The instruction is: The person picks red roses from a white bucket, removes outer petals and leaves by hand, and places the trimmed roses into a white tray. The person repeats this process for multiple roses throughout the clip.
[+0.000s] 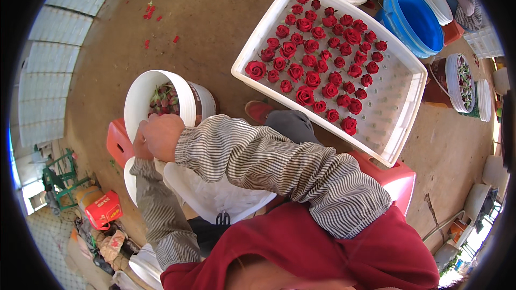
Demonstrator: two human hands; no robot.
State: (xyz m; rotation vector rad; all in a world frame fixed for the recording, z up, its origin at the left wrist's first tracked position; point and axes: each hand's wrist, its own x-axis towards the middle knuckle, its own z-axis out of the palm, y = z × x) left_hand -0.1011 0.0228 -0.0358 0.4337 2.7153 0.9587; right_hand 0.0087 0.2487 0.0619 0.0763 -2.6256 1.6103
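My right hand [164, 137] reaches across my body to the near rim of a white plastic bucket [139, 92]. Tucked against it on the left is my left hand [141, 145], partly covered by the right. The fingers of both hands are largely hidden, so I cannot see whether they hold anything. Inside the bucket lies a heap of rose heads [165, 98] with green bases and dull red petals. Just below my hands is a white tub [219, 191] of translucent whitish pieces, with black-handled scissors [223, 218] at its near edge.
A large white plastic tray [387, 129] holds rows of red roses [312, 79], propped partly on a red plastic stool [397, 179]. Another red stool [120, 141] stands by the bucket. Beyond the tray are a blue bucket [417, 22] and a seated person [469, 4]. Petals [150, 12] litter the floor.
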